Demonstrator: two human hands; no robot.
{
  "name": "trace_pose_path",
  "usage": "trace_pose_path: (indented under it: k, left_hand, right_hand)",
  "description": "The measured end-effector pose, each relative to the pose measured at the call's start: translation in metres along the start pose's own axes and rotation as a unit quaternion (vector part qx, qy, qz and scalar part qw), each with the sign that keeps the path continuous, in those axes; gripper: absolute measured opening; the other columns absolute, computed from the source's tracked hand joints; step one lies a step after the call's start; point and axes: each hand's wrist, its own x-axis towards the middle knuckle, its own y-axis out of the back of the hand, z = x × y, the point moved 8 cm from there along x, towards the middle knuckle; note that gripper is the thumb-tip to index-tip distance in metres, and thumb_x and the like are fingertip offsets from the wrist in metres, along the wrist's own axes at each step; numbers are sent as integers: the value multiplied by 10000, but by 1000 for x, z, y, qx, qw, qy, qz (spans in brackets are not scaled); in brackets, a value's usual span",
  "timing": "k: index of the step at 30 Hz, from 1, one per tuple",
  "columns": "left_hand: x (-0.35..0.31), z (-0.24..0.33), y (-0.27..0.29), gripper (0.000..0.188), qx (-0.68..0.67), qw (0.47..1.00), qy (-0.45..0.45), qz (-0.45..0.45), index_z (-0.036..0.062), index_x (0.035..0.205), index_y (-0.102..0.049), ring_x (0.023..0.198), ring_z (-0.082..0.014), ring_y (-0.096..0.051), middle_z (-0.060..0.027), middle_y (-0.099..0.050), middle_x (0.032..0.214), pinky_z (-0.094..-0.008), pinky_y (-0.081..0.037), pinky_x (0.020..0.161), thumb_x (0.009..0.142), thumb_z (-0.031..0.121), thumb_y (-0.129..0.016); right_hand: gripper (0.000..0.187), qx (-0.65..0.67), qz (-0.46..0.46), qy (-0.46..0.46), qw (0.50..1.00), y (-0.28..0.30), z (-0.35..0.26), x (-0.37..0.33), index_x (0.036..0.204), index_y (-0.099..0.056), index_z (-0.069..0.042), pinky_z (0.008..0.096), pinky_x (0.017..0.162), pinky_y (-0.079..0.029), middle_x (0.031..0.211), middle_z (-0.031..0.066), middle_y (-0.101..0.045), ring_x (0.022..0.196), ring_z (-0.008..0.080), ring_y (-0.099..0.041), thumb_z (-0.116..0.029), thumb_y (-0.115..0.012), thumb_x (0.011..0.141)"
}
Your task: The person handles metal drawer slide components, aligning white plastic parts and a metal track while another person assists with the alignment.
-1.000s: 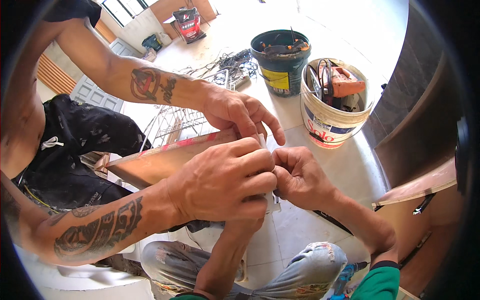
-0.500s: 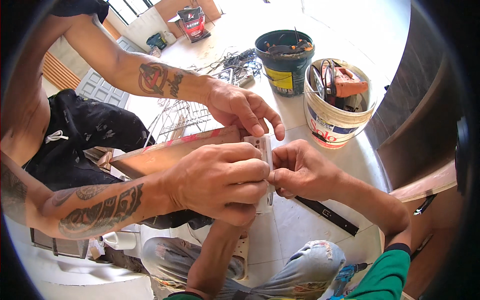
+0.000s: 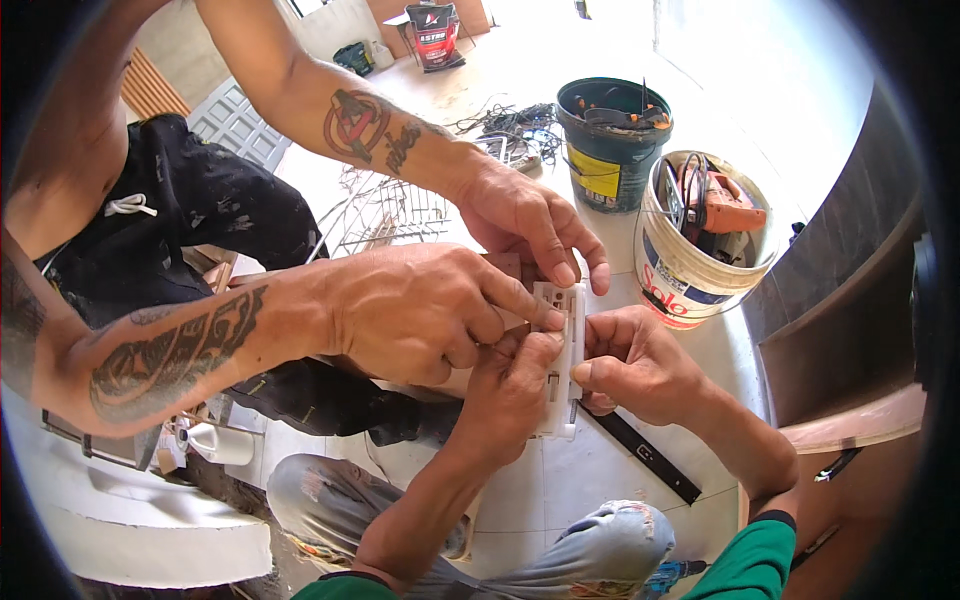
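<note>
A long white plastic piece with slots, like a template (image 3: 573, 345), is held up in the middle. My right hand (image 3: 645, 362) grips its right edge, thumb on the edge and fingers curled behind. My left hand (image 3: 515, 385) is closed on its left side, thumb and fingers against the slotted face. A co-worker's tattooed arms reach in from the left. The co-worker's far hand (image 3: 535, 225) holds the top end; the near hand (image 3: 420, 315) lays an extended finger on the face beside my left thumb. The fingers hide part of the piece.
A black slotted metal strip (image 3: 645, 455) lies on the tiled floor. Beyond stand a dark green bucket (image 3: 615, 170) and a white bucket (image 3: 690, 275) holding an orange power tool (image 3: 730, 205). Tangled cables (image 3: 520, 130) lie farther off. A curved wooden panel (image 3: 850, 440) rises at right.
The view has shifted slightly. My left hand has come up from below onto the white piece's face. The co-worker's near hand has drawn back leftward, going from a pinch to a pointing finger.
</note>
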Motion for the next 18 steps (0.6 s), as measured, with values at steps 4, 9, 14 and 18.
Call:
trace_pose_path:
  k: [4, 9, 14, 18]
  left_hand:
    - [2, -1, 1, 190, 0, 1000, 10, 7, 26, 1061, -582, 667, -83, -558, -42, -615, 837, -229, -471, 592, 981, 158, -472]
    - [2, -2, -1, 198, 2, 1000, 0, 6, 9, 992, -606, 659, -78, -557, -38, -622, 802, -229, -467, 585, 977, 150, -469]
    - [3, 0, -2, 229, 32, 999, -19, 7, 7, 923, -623, 663, -65, -549, -25, -624, 804, -232, -453, 578, 984, 167, -470]
    - [4, -3, 0, 220, 12, 1000, -23, -2, 17, 1084, -607, 700, -62, -595, -30, -627, 871, -204, -485, 594, 949, 147, -494]
  right_hand:
    - [150, -5, -1, -9, 1000, 2, 4, 1, 925, -593, 23, 205, 495, -405, 725, -2, -582, 571, 45, -510, -113, -607, 862]
    - [128, -35, 0, -5, 999, 3, 2, 1, 886, -597, 17, 202, 492, -400, 697, -13, -570, 563, 38, -502, -103, -610, 845]
    - [134, -46, 1, -17, 999, 4, 0, 2, 861, -603, 20, 202, 482, -396, 670, -19, -557, 552, 37, -497, -108, -611, 825]
    - [167, -52, 8, -39, 998, 4, 1, 2, 859, -609, 31, 201, 473, -389, 649, -24, -537, 537, 39, -486, -131, -578, 833]
